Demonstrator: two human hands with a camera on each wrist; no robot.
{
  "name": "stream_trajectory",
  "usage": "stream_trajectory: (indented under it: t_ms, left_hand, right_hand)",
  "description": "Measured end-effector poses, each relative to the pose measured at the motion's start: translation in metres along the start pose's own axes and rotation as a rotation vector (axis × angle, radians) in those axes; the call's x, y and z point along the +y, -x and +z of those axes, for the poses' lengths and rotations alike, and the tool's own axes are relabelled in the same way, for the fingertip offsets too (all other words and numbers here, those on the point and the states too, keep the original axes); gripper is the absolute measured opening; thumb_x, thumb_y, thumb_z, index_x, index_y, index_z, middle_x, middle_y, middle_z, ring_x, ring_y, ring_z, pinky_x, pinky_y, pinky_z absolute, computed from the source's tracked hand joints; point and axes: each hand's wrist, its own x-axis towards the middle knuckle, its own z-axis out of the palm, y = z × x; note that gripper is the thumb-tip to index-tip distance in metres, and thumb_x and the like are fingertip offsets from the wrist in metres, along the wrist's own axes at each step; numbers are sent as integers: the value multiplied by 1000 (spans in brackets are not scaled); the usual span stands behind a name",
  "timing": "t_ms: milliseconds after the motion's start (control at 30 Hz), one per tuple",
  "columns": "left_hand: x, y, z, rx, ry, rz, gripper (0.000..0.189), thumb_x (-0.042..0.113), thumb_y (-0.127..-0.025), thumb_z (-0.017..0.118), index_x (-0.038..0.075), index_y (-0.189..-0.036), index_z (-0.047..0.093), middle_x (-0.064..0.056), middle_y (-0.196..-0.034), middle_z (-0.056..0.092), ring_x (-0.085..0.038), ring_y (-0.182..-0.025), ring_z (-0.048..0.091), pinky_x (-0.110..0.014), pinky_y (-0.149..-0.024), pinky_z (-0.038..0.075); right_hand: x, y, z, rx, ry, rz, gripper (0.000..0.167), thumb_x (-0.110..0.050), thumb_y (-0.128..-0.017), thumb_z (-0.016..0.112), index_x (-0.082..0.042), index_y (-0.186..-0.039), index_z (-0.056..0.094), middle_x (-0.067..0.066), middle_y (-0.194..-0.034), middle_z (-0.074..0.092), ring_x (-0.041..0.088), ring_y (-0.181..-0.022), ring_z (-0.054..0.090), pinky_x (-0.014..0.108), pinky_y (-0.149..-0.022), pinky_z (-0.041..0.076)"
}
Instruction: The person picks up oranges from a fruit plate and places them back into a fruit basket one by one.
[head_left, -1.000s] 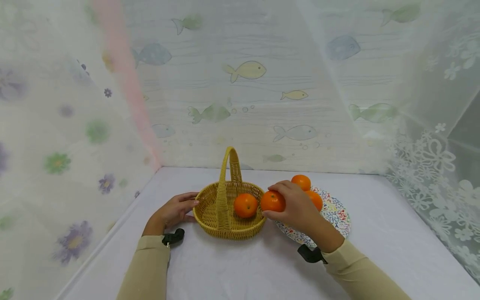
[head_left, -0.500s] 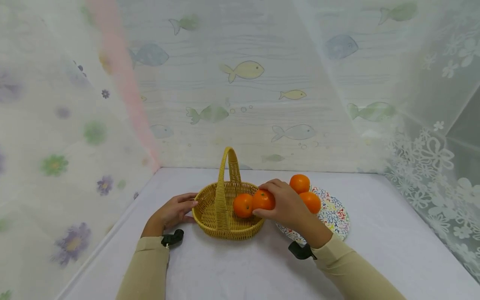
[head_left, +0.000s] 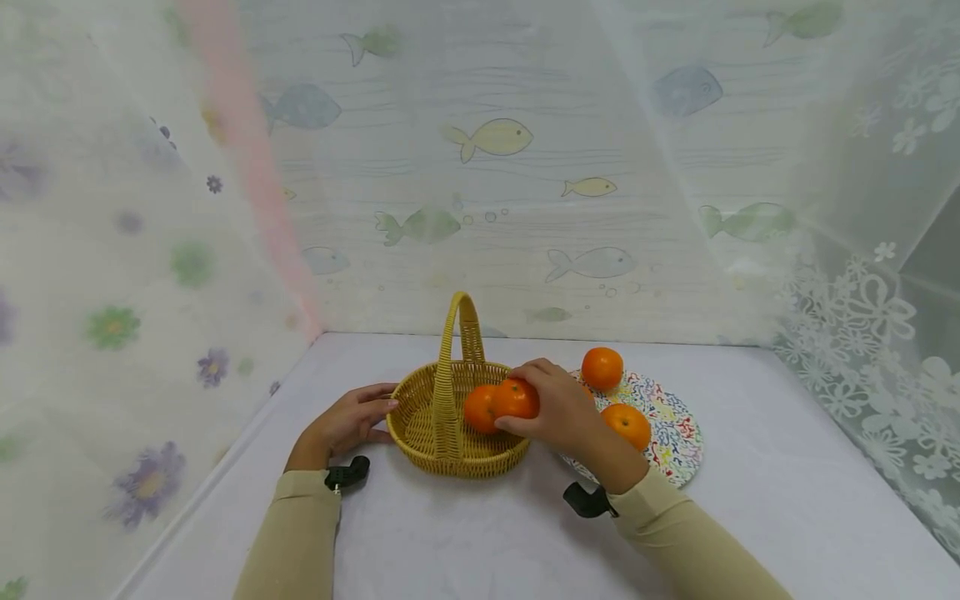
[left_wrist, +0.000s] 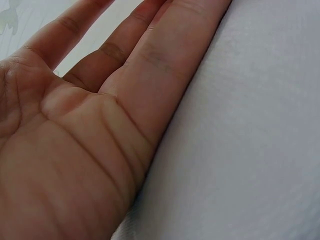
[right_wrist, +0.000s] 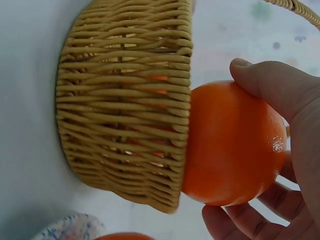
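Note:
My right hand (head_left: pixel 566 412) grips an orange (head_left: pixel 517 398) between thumb and fingers, over the right rim of a yellow wicker basket (head_left: pixel 465 468). In the right wrist view the held orange (right_wrist: pixel 235 145) sits right at the basket's rim. Another orange (head_left: pixel 478 409) lies inside the basket, partly covered by the held one. My left hand (head_left: pixel 351 422) is at the basket's left side, its fingertips at the rim. The left wrist view shows that palm (left_wrist: pixel 75 150) with extended fingers, low along the white cloth.
Right of the basket lies a round plate (head_left: pixel 678 446) with a multicoloured pattern. On it are an orange (head_left: pixel 602 368) at the back and another orange (head_left: pixel 627 426) nearer me; a further orange sliver shows behind my right hand. A fish-print curtain (head_left: pixel 480 250) hangs behind the table.
My right hand has moved left with its orange, from beside the basket to over its right rim. An orange on the plate has shifted towards me. The left hand stays put.

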Motion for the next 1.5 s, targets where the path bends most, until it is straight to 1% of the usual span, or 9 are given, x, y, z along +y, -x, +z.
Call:
stream_trajectory:
  t_ms: [167, 300, 500, 700, 800, 1000, 1133, 1333, 1500]
  left_hand:
    - [-1, -1, 0, -12, -12, 19, 61, 29, -102, 67, 9, -155, 45, -14, -157, 48, -22, -132, 59, -51, -94, 61]
    - [-2, -1, 1, -14, -7, 21, 60, 29, -102, 67, 10, -155, 46, -13, -156, 49, -21, -131, 60, -52, -94, 61]
    - [-2, -1, 0, -17, 0, 23, 59, 28, -102, 66, 9, -154, 46, -14, -156, 49, -20, -131, 60, -52, -94, 60]
    - [-1, -2, -1, -8, 2, 17, 60, 29, -101, 69, 9, -154, 47, -13, -155, 51, -20, -130, 61, -53, -94, 60]
    - [-2, -2, -1, -11, -6, 20, 62, 30, -101, 69, 8, -155, 46, -14, -155, 50, -21, -130, 60, -52, -94, 60]
    - [-2, -1, 0, -16, -16, 27, 62, 29, -102, 67, 8, -155, 45, -15, -156, 49, -20, -129, 61, -50, -93, 61]
    - [-2, -1, 0, -9, -13, 13, 62, 29, -102, 68, 9, -155, 44, -14, -156, 49, -20, -128, 61, -50, -93, 61]
    - [-1, 0, -2, -7, -11, -4, 63, 30, -102, 67, 10, -156, 43, -15, -158, 47, -21, -131, 59, -50, -94, 61]
    - [-1, -1, -1, -2, 9, -6, 63, 29, -101, 68, 10, -156, 43, -14, -158, 46, -22, -133, 58, -52, -95, 60]
  right_hand:
    - [0, -1, 8, -30, -2, 29, 62, -49, -78, 89, -18, -128, 68, -3, -124, 64, 17, -106, 63, 38, -90, 60]
    - [1, -2, 12, -50, -7, 38, 62, -49, -79, 89, -18, -128, 67, -3, -126, 63, 18, -109, 63, 39, -92, 60]
    - [2, -2, 18, -37, -17, 37, 62, -47, -78, 90, -18, -127, 67, -3, -125, 64, 18, -109, 63, 39, -90, 61]
    - [4, -2, 21, -66, -13, 52, 64, -46, -78, 90, -17, -129, 66, -1, -127, 63, 20, -109, 63, 41, -91, 61]
    - [4, -3, 23, -79, -3, 60, 64, -47, -78, 90, -17, -130, 66, 0, -128, 64, 20, -109, 63, 42, -92, 60]
    - [4, -3, 24, -93, 10, 62, 65, -48, -78, 90, -17, -131, 66, -1, -127, 64, 18, -108, 64, 40, -92, 61]
    - [4, -3, 25, -102, -4, 65, 66, -44, -78, 91, -15, -131, 67, 0, -127, 65, 19, -109, 64, 40, -93, 60]
    - [3, -3, 29, -126, 11, 76, 64, -43, -77, 92, -15, -128, 67, 0, -123, 66, 18, -106, 64, 38, -92, 60]
    - [2, -2, 30, -130, 14, 86, 63, -42, -77, 92, -14, -128, 66, 0, -125, 65, 18, -107, 64, 40, -92, 60]
